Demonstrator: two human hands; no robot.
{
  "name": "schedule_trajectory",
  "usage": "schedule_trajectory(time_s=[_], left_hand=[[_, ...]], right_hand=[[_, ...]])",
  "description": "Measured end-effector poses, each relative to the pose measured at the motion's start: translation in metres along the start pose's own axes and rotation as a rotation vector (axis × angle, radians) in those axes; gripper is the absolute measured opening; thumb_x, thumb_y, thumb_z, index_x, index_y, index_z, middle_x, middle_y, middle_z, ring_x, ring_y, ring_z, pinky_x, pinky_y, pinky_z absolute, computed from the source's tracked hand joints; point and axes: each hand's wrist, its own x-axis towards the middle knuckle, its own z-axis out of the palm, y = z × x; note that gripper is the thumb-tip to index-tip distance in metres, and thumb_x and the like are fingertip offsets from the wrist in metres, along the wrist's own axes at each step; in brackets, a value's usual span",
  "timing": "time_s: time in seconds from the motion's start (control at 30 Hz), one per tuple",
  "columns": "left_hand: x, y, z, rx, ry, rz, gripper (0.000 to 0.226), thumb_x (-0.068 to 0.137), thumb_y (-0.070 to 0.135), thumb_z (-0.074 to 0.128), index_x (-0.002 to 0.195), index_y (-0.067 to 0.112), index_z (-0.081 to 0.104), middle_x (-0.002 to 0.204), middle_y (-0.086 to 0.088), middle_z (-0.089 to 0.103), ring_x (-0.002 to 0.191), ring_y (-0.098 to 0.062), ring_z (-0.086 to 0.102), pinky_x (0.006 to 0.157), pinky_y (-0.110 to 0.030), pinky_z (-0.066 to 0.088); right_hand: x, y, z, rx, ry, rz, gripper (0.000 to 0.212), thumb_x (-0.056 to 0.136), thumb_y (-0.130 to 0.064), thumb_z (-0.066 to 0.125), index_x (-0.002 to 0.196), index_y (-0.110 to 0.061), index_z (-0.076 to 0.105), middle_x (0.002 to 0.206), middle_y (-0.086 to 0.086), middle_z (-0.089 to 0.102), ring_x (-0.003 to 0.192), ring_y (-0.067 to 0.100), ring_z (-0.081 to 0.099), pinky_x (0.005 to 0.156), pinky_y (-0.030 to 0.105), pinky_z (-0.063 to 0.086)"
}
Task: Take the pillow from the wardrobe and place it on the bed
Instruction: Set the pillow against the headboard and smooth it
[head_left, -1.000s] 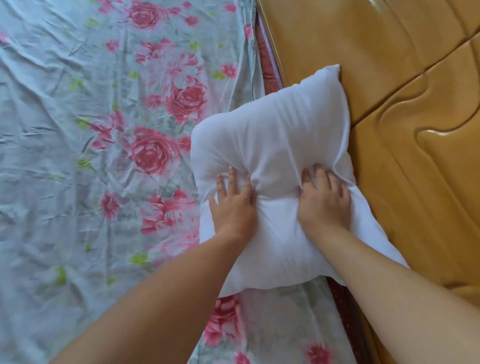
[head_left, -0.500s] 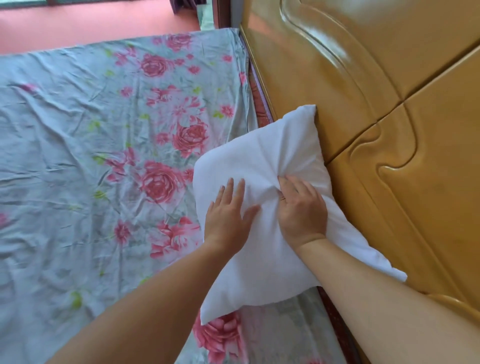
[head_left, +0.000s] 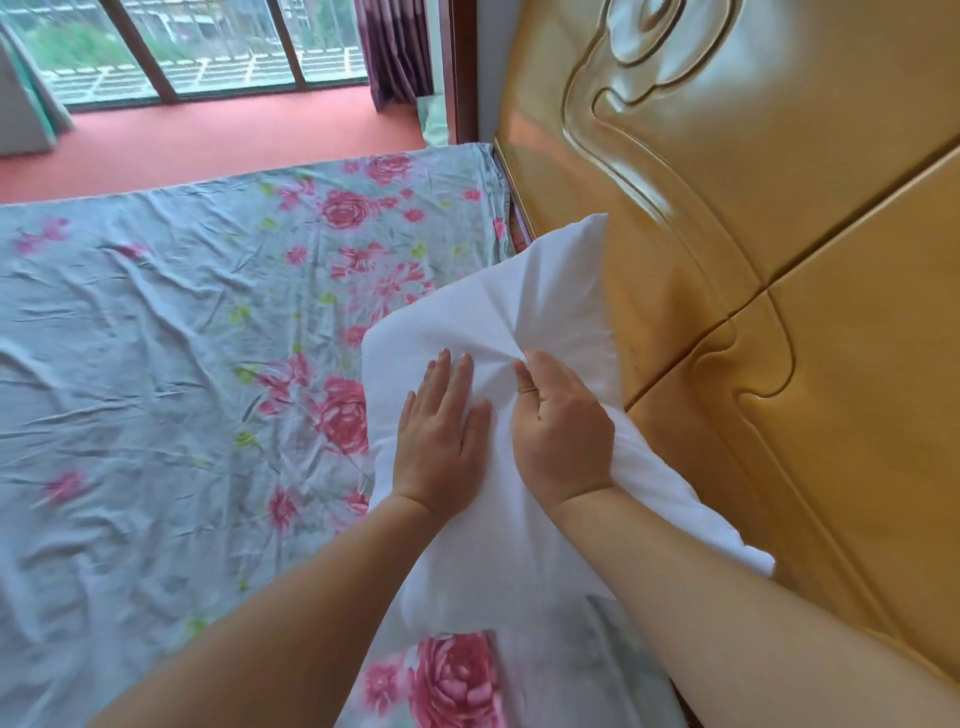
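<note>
Against the carved golden wooden headboard (head_left: 779, 234), on the floral bed (head_left: 156, 364), lies a soft white pillow (head_left: 519, 312); left hand (head_left: 441, 441) presses flat, right hand (head_left: 563, 431) pinches its fabric.

The bed (head_left: 156, 364) wears a creased pale-blue sheet (head_left: 130, 467) printed with pink roses. A white pillow (head_left: 519, 322) lies on it at the right edge, its far corner leaning against the golden wooden headboard (head_left: 727, 234).
</note>
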Motion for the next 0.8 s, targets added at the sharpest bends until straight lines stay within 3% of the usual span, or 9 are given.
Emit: schedule_trajectory(time_s=[0.13, 0.23, 0.37, 0.5, 0.57, 0.63, 0.7, 0.8], left_hand=[[0.009, -0.001, -0.01, 0.071, -0.001, 0.014, 0.056, 0.095, 0.045, 0.032, 0.146, 0.022, 0.038, 0.157, -0.006, 0.03, 0.146, -0.023, 0.02, 0.114, -0.041, 0.012], [0.001, -0.013, 0.004, 0.123, -0.086, -0.018, 0.054, 0.096, 0.046, 0.034, 0.147, 0.026, 0.036, 0.158, -0.002, 0.027, 0.147, -0.021, 0.016, 0.115, -0.044, 0.011], [-0.024, -0.035, 0.041, 0.22, -0.33, -0.193, 0.058, 0.095, 0.055, 0.031, 0.149, 0.037, 0.022, 0.163, 0.004, 0.011, 0.149, -0.019, 0.002, 0.115, -0.05, 0.004], [-0.034, -0.059, 0.076, 0.328, -0.61, -0.33, 0.075, 0.089, 0.064, 0.036, 0.15, 0.042, -0.001, 0.163, 0.005, -0.013, 0.149, -0.024, -0.007, 0.111, -0.06, 0.008], [-0.037, -0.069, 0.09, 0.381, -0.692, -0.332, 0.08, 0.086, 0.065, 0.037, 0.148, 0.043, -0.008, 0.162, 0.005, -0.02, 0.148, -0.026, -0.012, 0.11, -0.064, 0.009], [-0.04, -0.078, 0.101, 0.413, -0.72, -0.319, 0.083, 0.084, 0.067, 0.036, 0.147, 0.043, -0.012, 0.161, 0.004, -0.022, 0.147, -0.026, -0.014, 0.11, -0.065, 0.009], [-0.044, -0.088, 0.109, 0.438, -0.724, -0.301, 0.083, 0.083, 0.07, 0.032, 0.145, 0.044, -0.017, 0.161, 0.004, -0.024, 0.147, -0.026, -0.016, 0.11, -0.066, 0.008], [-0.05, -0.101, 0.119, 0.474, -0.724, -0.278, 0.084, 0.08, 0.074, 0.026, 0.142, 0.047, -0.024, 0.159, 0.005, -0.028, 0.146, -0.025, -0.019, 0.11, -0.067, 0.005]], right_hand=[[0.002, 0.01, 0.001, -0.015, -0.029, -0.026, 0.022, 0.093, -0.018, 0.052, 0.099, -0.007, 0.07, 0.084, 0.009, 0.072, 0.075, 0.033, 0.067, 0.058, 0.034, 0.05], [-0.007, 0.038, 0.007, -0.07, -0.11, 0.002, 0.02, 0.096, -0.016, 0.052, 0.101, -0.008, 0.07, 0.086, 0.01, 0.071, 0.076, 0.036, 0.065, 0.058, 0.032, 0.043], [-0.024, 0.084, 0.017, -0.202, -0.269, 0.104, 0.018, 0.099, -0.02, 0.048, 0.097, -0.013, 0.065, 0.087, 0.006, 0.067, 0.081, 0.034, 0.06, 0.058, 0.031, 0.037], [-0.042, 0.132, 0.023, -0.299, -0.364, 0.262, 0.021, 0.1, -0.026, 0.042, 0.094, -0.016, 0.06, 0.09, 0.004, 0.064, 0.087, 0.033, 0.056, 0.058, 0.032, 0.033], [-0.057, 0.151, 0.03, -0.387, -0.513, 0.253, 0.024, 0.1, -0.032, 0.039, 0.103, -0.019, 0.059, 0.104, 0.002, 0.062, 0.098, 0.03, 0.053, 0.066, 0.035, 0.036], [-0.075, 0.166, 0.04, -0.524, -0.683, 0.221, 0.038, 0.099, -0.042, 0.035, 0.129, -0.023, 0.05, 0.133, 0.001, 0.052, 0.123, 0.027, 0.045, 0.092, 0.039, 0.038], [-0.091, 0.176, 0.05, -0.59, -0.772, 0.242, 0.055, 0.099, -0.051, 0.029, 0.147, -0.025, 0.029, 0.155, 0.001, 0.03, 0.142, 0.026, 0.025, 0.113, 0.043, 0.02], [-0.107, 0.189, 0.061, -0.59, -0.777, 0.27, 0.063, 0.098, -0.054, 0.023, 0.153, -0.024, 0.015, 0.161, 0.002, 0.017, 0.147, 0.026, 0.013, 0.117, 0.045, 0.01]])
